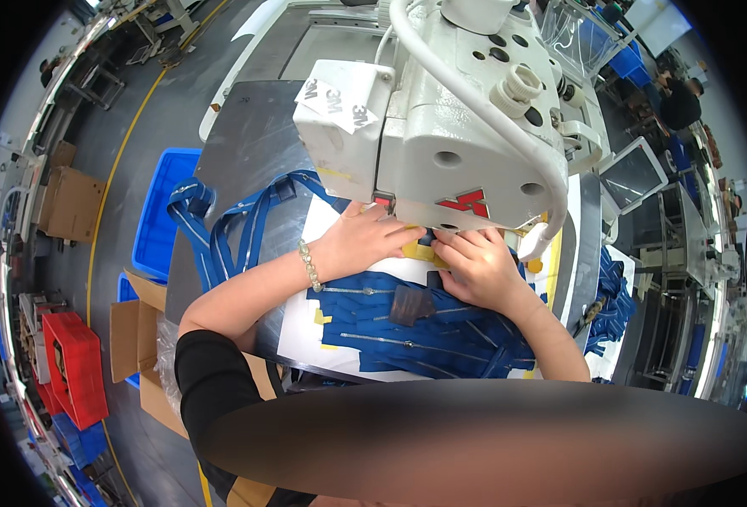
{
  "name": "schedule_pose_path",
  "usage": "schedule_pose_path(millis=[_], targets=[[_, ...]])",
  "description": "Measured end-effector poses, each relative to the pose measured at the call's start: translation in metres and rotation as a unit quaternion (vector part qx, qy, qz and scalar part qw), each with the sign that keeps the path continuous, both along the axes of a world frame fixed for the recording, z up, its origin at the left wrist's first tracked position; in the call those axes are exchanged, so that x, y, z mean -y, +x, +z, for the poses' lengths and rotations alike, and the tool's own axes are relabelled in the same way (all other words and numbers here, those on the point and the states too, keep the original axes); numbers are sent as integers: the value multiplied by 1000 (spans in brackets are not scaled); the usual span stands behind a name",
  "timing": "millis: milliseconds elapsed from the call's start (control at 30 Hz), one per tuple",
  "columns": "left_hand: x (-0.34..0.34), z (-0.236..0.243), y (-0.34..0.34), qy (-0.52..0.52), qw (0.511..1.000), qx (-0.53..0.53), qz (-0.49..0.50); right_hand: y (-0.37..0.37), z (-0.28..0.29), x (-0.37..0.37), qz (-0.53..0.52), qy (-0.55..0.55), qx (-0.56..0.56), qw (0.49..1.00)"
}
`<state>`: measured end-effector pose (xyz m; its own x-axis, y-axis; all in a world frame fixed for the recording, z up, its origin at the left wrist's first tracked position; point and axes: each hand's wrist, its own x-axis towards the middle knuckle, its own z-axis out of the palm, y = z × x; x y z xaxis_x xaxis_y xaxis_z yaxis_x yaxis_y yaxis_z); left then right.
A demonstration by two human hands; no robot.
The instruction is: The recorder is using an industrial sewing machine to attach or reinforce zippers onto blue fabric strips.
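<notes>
Both my hands are close under the head of a white sewing machine point(475, 152). My left hand point(365, 241), with a beaded bracelet at the wrist, lies palm down with its fingers stretched toward the needle area, by a yellow piece point(416, 250). My right hand point(479, 266) has its fingers curled in at the same spot; what they grip is hidden. A blue zipper tape point(251, 207) runs in from the left to beneath my left hand. Nearer me, many blue zipper tapes point(390, 325) lie in a layer, with a dark brown patch point(412, 305) on top.
White sheet point(302, 325) lies under the tapes on the grey machine table point(259, 135). More blue zipper tapes point(612, 296) are heaped at the right. A blue bin point(155, 228), a cardboard box point(137, 338) and a red crate point(76, 367) stand to the left. A screen point(635, 173) is at the right.
</notes>
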<state>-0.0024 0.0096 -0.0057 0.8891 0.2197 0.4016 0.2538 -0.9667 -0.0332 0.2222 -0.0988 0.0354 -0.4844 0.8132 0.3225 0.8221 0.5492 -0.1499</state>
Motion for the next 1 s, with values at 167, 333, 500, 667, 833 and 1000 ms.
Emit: schedule_pose_path(millis=[167, 333, 500, 667, 833, 1000], targets=[[1, 3, -1, 22, 1000, -3, -2, 2, -2, 1, 3, -9, -3, 1000], [5, 3, -2, 0, 1000, -4, 11, 2, 1, 1, 10, -8, 15, 1000], [8, 4, -1, -15, 999, -21, 22, 6, -2, -3, 32, 12, 0, 999], [9, 5, -1, -24, 999, -26, 20, 9, -6, 4, 24, 14, -5, 1000], [10, 8, -1, -26, 999, -38, 25, 12, -7, 10, 22, 20, -21, 999], [11, 7, 0, -35, 998, -35, 25, 16, -7, 8, 20, 14, -42, 999]])
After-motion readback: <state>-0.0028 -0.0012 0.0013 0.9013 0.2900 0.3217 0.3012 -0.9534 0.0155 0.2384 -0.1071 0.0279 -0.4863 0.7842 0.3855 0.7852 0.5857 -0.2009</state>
